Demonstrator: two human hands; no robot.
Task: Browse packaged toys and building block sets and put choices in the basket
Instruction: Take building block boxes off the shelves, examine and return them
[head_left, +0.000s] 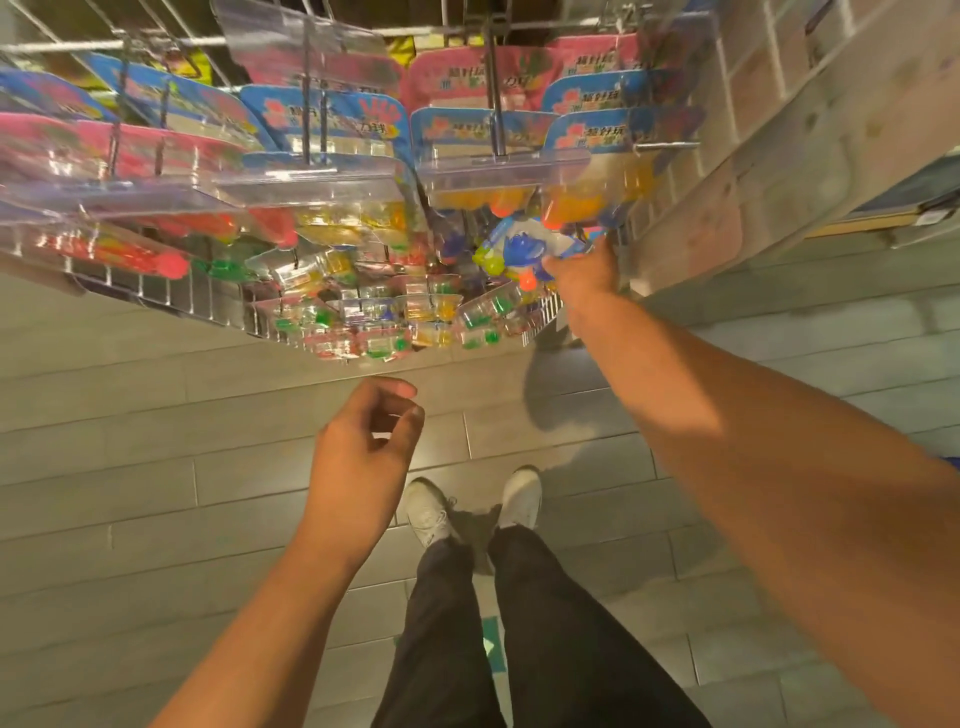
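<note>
We saw a wire rack (156, 299) with metal pegs (497, 124) carrying rows of blister-packed toys (322, 124) on blue and pink cards. Along its bottom edge a wire shelf (540, 306) held small clear toy packs (363, 322). Grey floor (156, 467) planks lay below.

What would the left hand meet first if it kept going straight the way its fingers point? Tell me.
Probably the clear toy packs in the wire bin's front edge; the left hand points up toward them, though depth is unclear.

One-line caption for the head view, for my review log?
Right hand grips a blue toy blister pack at the hanging display rack; left hand hangs empty, loosely curled, above the tiled floor.
</note>
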